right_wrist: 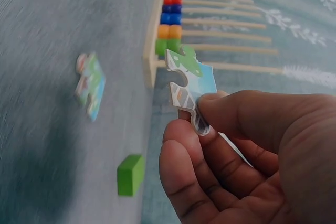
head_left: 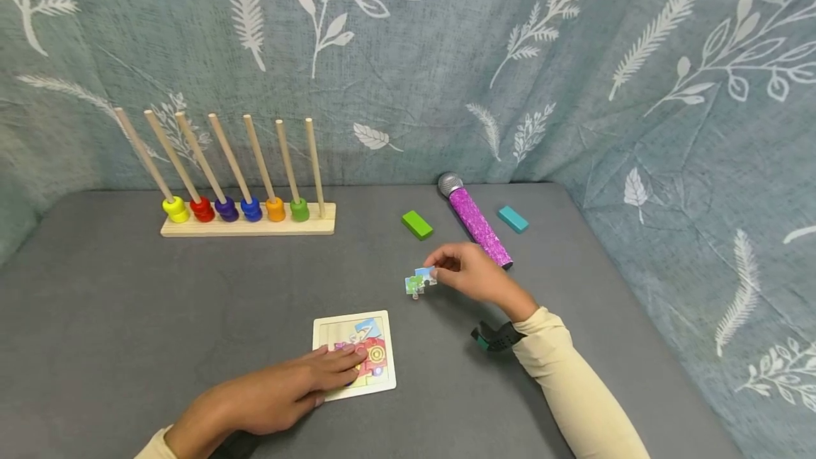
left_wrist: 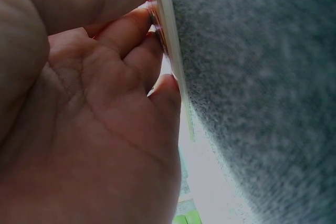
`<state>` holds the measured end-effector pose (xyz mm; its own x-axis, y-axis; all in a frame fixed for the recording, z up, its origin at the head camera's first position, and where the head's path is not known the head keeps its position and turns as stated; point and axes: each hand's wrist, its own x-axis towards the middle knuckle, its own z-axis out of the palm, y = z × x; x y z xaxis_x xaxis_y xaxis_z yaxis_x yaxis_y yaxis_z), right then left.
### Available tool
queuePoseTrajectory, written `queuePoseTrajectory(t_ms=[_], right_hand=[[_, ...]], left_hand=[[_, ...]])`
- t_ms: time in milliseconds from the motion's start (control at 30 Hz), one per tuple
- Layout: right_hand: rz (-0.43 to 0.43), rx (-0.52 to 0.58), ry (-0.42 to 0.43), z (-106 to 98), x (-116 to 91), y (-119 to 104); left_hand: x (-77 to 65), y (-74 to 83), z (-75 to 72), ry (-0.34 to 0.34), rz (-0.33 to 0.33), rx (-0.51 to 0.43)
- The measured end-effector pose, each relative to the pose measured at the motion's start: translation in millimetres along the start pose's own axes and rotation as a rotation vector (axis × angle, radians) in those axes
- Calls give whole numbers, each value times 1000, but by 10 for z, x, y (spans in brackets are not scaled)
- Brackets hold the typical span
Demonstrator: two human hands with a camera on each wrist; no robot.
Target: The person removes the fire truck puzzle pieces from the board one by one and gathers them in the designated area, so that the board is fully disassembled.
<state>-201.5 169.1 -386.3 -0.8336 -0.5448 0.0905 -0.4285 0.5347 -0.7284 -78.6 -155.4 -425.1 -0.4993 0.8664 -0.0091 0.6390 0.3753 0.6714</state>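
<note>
Pinched between the thumb and fingers of my right hand (head_left: 474,273) is a jigsaw puzzle piece (right_wrist: 197,81), blue, green and grey, raised above the table. A second puzzle piece (right_wrist: 93,85) lies on the table beneath it; in the head view the two overlap. My left hand (head_left: 287,389) rests with extended fingers on a square wooden puzzle tray (head_left: 354,318), touching the pieces fitted inside. Red and yellow picture parts show there, and the hand covers the tray's left part. In the left wrist view, the fingertips touch the tray's edge (left_wrist: 176,40).
A wooden bead rack (head_left: 248,229) with upright rods and coloured beads stands at the back left. Behind my right hand lie a green block (head_left: 417,225), a pink glittery microphone (head_left: 478,225) and a teal block (head_left: 513,219). A patterned curtain (head_left: 408,76) hangs behind the grey table (head_left: 159,303).
</note>
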Motion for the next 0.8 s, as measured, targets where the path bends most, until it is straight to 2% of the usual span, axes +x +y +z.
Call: queuePoseTrajectory(t_ms=[300, 800], right_hand=[[-5, 13, 23, -72, -9, 180], [1, -56, -6, 14, 19, 375]], left_hand=[[-10, 5, 2, 7, 10, -4], [-4, 1, -3, 10, 6, -4]])
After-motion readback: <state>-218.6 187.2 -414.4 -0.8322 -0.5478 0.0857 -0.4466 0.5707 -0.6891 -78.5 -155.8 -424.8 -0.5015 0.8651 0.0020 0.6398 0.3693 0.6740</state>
